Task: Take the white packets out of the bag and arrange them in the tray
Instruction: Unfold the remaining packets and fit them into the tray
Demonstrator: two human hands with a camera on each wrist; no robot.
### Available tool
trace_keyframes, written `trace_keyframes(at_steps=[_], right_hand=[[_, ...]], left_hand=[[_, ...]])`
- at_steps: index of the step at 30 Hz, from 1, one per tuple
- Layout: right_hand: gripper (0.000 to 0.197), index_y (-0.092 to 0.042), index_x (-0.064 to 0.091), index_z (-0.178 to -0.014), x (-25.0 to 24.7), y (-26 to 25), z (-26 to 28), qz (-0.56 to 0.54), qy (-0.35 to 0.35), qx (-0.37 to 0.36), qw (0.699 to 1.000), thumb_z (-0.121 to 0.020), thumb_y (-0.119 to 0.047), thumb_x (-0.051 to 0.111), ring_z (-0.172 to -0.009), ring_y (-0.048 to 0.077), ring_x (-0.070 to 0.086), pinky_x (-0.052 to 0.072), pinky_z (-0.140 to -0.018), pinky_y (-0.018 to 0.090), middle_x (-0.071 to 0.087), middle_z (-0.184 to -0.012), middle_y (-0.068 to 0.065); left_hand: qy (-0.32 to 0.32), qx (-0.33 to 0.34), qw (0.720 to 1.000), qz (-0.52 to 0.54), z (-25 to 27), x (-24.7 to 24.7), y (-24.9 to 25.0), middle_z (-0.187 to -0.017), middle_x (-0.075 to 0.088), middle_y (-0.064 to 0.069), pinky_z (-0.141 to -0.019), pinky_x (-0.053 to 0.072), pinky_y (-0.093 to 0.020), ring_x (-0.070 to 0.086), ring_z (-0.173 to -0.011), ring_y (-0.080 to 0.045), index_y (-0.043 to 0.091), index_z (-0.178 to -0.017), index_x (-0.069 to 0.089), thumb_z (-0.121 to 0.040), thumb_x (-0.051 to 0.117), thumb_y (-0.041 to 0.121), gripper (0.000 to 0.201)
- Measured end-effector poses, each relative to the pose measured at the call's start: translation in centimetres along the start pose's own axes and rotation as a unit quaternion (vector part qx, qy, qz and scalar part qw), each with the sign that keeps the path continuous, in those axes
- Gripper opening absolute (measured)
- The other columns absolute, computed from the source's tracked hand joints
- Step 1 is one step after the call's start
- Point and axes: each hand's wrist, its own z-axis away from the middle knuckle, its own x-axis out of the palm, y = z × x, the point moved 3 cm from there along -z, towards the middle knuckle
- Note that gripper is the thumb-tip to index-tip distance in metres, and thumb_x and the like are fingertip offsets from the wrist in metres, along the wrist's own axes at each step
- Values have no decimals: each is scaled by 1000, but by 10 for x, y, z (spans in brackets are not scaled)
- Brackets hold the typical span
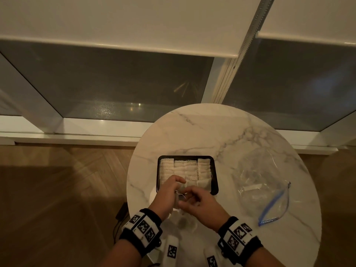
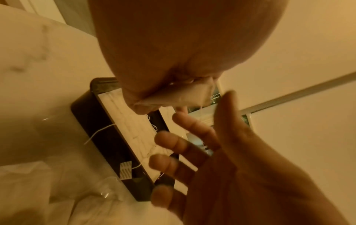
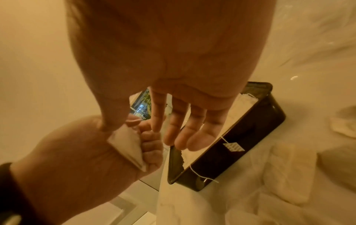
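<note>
A black tray (image 1: 215, 170) on the round marble table (image 1: 192, 130) holds rows of white packets (image 1: 185, 168). My two hands meet over its near edge. The left hand (image 1: 168, 187) pinches one white packet (image 2: 179, 97) between thumb and curled fingers; the same packet (image 3: 127, 146) shows in the right wrist view. The right hand (image 1: 199, 202) is beside it with fingers (image 3: 173, 129) straight and spread, and its thumb touches the packet's top corner. The clear zip bag (image 1: 262, 182) with a blue closure lies flat to the right of the tray.
A paper tag (image 3: 233, 146) on a string hangs over the tray's near wall. A few loose packets (image 3: 287, 172) lie on the table in front of the tray. The table edge is close on the left, above a wood floor (image 1: 57, 189). A window stands behind.
</note>
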Motion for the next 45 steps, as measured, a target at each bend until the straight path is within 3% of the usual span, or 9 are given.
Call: trace_keyframes(at_steps=[4,9,15,19,26,29,33,37,45], right_hand=[[13,-21,72,-98,-5,4,-3,-14,54,-23,998,-85,-19,73,-75,12,64,55,-70,27,71,-86,2],[6,-8,72,-95,-9,5,1,-86,39,6,995,-90,-9,69,-65,14,64,56,-61,28,71,-76,6],[3,-4,72,-90,-17,15,1,-114,114,21,987,-89,-6,70,-62,15,66,58,-63,31,71,-68,5],[4,-7,72,-86,-23,22,1,-129,133,29,982,-88,-3,71,-62,14,65,57,-64,31,70,-67,4],[6,-14,73,-93,-28,35,0,-54,107,44,992,-89,-10,71,-68,14,68,56,-62,26,74,-80,9],[7,-22,73,-86,-39,49,-3,-21,177,60,982,-88,-15,71,-71,15,69,57,-66,30,73,-76,0],[7,-20,70,-85,-69,61,-3,-33,286,87,954,-90,-16,67,-75,21,69,60,-74,43,73,-78,2],[7,-18,65,-92,-90,63,3,-135,350,109,921,-95,-12,61,-80,24,67,59,-70,40,71,-91,10],[7,-14,66,-100,-97,77,7,-191,356,131,905,-94,-12,64,-85,25,68,57,-72,38,73,-95,10]], left_hand=[[-11,43,998,-48,5,14,3,-83,62,-4,-56,45,-13,59,-60,5,8,-110,61,-103,43,12,19],[19,64,994,-84,7,11,-5,-101,66,-3,-69,48,-14,62,-86,-6,21,-106,62,-104,46,24,17],[81,13,996,30,9,1,-7,-96,72,-9,-79,53,-32,66,-86,-17,12,-100,70,-96,62,22,13],[37,36,998,-48,9,-4,-15,-86,74,-12,-70,54,-28,66,-74,-14,12,-93,74,-88,74,16,7],[36,62,988,-138,7,-2,-26,-80,74,-3,-78,59,-33,69,-74,-12,18,-85,73,-85,76,20,4],[57,109,956,-267,5,-1,-25,-83,70,7,-78,55,-28,64,-77,-6,21,-87,70,-90,66,23,5],[48,205,854,-476,-5,14,-24,-109,57,6,-93,43,-28,50,-104,-13,21,-110,64,-96,50,32,23],[1,186,786,-589,-22,34,-30,-122,55,1,-95,43,-36,47,-112,-19,22,-121,57,-98,36,42,37],[-33,140,754,-641,-38,58,-36,-135,47,-2,-97,37,-43,45,-121,-27,26,-132,48,-97,34,50,45]])
